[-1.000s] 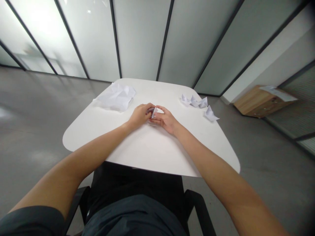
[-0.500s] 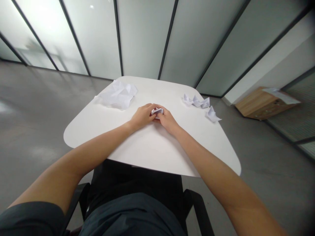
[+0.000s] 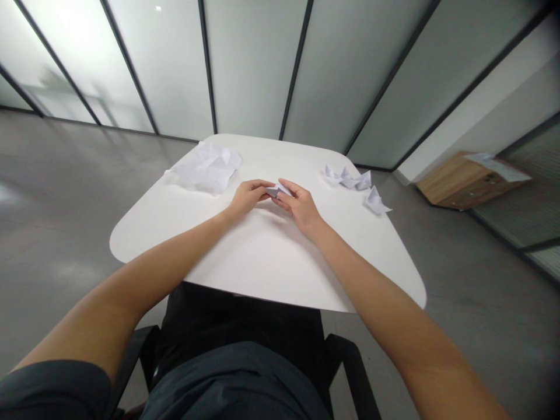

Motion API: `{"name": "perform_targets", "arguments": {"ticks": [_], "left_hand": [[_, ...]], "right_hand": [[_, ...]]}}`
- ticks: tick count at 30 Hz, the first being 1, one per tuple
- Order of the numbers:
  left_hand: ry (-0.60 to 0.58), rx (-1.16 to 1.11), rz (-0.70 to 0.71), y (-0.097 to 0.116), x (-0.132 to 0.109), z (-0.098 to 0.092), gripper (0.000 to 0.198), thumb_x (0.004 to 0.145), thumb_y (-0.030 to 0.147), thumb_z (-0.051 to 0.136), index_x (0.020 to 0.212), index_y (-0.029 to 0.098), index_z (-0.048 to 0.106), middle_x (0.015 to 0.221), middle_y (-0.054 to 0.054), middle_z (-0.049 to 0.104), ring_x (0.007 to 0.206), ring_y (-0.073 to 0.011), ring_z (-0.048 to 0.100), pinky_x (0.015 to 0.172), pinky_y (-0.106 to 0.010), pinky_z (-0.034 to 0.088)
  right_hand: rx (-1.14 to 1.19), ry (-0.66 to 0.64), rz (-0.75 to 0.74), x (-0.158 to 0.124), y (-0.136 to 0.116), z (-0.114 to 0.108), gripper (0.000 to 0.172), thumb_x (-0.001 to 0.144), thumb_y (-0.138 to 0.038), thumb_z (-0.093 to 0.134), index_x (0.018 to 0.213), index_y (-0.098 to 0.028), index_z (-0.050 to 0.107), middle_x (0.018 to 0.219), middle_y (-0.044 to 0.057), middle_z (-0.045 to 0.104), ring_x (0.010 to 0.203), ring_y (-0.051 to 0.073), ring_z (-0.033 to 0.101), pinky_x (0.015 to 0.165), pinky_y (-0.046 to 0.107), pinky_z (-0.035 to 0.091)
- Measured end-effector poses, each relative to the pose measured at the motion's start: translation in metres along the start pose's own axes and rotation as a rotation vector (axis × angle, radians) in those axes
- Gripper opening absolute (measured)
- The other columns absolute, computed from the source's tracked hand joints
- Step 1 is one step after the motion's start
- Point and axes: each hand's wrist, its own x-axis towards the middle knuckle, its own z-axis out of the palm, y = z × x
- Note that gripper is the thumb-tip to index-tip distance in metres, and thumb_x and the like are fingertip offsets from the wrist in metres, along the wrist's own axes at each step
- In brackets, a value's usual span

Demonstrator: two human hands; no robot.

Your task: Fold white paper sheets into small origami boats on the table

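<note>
Over the middle of the white table (image 3: 262, 256), a small piece of folded white paper (image 3: 275, 190) sits between my two hands. The fingers of my left hand (image 3: 250, 197) pinch its left end. My right hand (image 3: 301, 205) grips its right side between thumb and fingers, and the fingers cover part of it. Several folded paper boats stand at the table's right side: a row (image 3: 347, 178) farther back, and a single paper boat (image 3: 376, 201) nearer to me by the right edge.
Creased white paper sheets (image 3: 205, 168) lie at the table's far left. Behind the table runs a frosted glass wall (image 3: 254, 64) with dark frames. A wooden cabinet (image 3: 464, 181) stands on the floor to the right. Black chair armrests (image 3: 350, 361) flank me.
My hands have drawn slightly apart and turned the folded paper, so more of it shows. My right-hand fingers have spread wider around it. The paper boats and sheets stay put.
</note>
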Motion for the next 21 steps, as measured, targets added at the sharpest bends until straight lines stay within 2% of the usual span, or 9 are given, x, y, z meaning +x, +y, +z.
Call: {"name": "perform_targets", "arguments": {"ticks": [2,4,7,9,12,14,17,21], "left_hand": [[-0.020,-0.043,-0.028,-0.001,0.001,-0.002,0.025,0.088,0.035,0.069,0.098,0.014,0.078,0.104,-0.009,0.078,0.099,-0.0198,0.073,0.098,-0.037,0.059],[-0.027,0.006,0.004,-0.003,0.001,-0.004,0.027,0.085,0.040,0.076,0.094,0.014,0.075,0.103,-0.009,0.077,0.094,-0.0187,0.072,0.094,-0.036,0.059],[-0.040,0.111,0.097,-0.006,0.002,-0.006,0.039,0.078,0.038,0.086,0.108,0.017,0.071,0.107,-0.008,0.076,0.091,-0.0178,0.071,0.089,-0.034,0.058],[-0.071,0.139,0.161,-0.005,0.002,-0.006,0.045,0.079,0.038,0.087,0.116,0.018,0.070,0.115,-0.010,0.076,0.098,-0.0195,0.072,0.092,-0.034,0.057],[-0.144,0.122,0.211,0.001,0.000,-0.005,0.045,0.082,0.044,0.085,0.116,0.018,0.073,0.123,-0.011,0.075,0.110,-0.0218,0.070,0.101,-0.036,0.054],[-0.180,0.051,0.162,0.006,-0.002,-0.003,0.047,0.087,0.053,0.080,0.117,0.017,0.074,0.121,-0.010,0.075,0.110,-0.0220,0.070,0.101,-0.036,0.055],[-0.166,-0.008,0.064,0.009,-0.004,-0.001,0.053,0.089,0.066,0.072,0.108,0.016,0.075,0.108,-0.009,0.076,0.100,-0.0208,0.071,0.089,-0.034,0.057],[-0.155,0.082,0.043,0.006,-0.005,-0.004,0.050,0.079,0.058,0.086,0.103,0.016,0.074,0.096,-0.007,0.076,0.084,-0.0175,0.070,0.079,-0.030,0.055]], "right_hand": [[0.023,-0.034,0.028,-0.001,-0.002,-0.001,0.043,0.083,-0.033,0.077,0.125,-0.027,0.070,0.136,0.005,0.068,0.123,0.025,0.067,0.109,0.046,0.059],[0.025,-0.033,0.039,0.000,-0.004,-0.001,0.040,0.088,-0.037,0.070,0.127,-0.029,0.068,0.142,0.004,0.066,0.127,0.025,0.066,0.106,0.049,0.060],[0.027,-0.002,0.029,0.002,-0.005,-0.002,0.039,0.092,-0.041,0.062,0.130,-0.032,0.065,0.153,0.003,0.059,0.129,0.026,0.064,0.099,0.051,0.063],[0.036,0.013,0.030,0.003,-0.005,-0.002,0.039,0.092,-0.042,0.061,0.130,-0.032,0.064,0.152,0.003,0.060,0.128,0.026,0.064,0.097,0.052,0.063],[0.050,0.031,0.020,0.003,-0.007,-0.003,0.038,0.090,-0.042,0.063,0.126,-0.030,0.067,0.142,0.003,0.067,0.123,0.026,0.065,0.095,0.049,0.064],[0.043,0.038,0.011,0.003,-0.007,-0.004,0.037,0.088,-0.043,0.065,0.121,-0.028,0.070,0.131,0.004,0.072,0.120,0.027,0.066,0.093,0.046,0.064],[-0.004,0.042,0.028,0.002,-0.008,-0.004,0.039,0.084,-0.045,0.070,0.118,-0.027,0.072,0.119,0.004,0.075,0.113,0.027,0.068,0.088,0.044,0.063],[-0.025,0.031,0.046,0.001,-0.007,-0.004,0.044,0.079,-0.045,0.074,0.119,-0.026,0.073,0.121,0.005,0.075,0.108,0.026,0.070,0.087,0.042,0.062]]}}
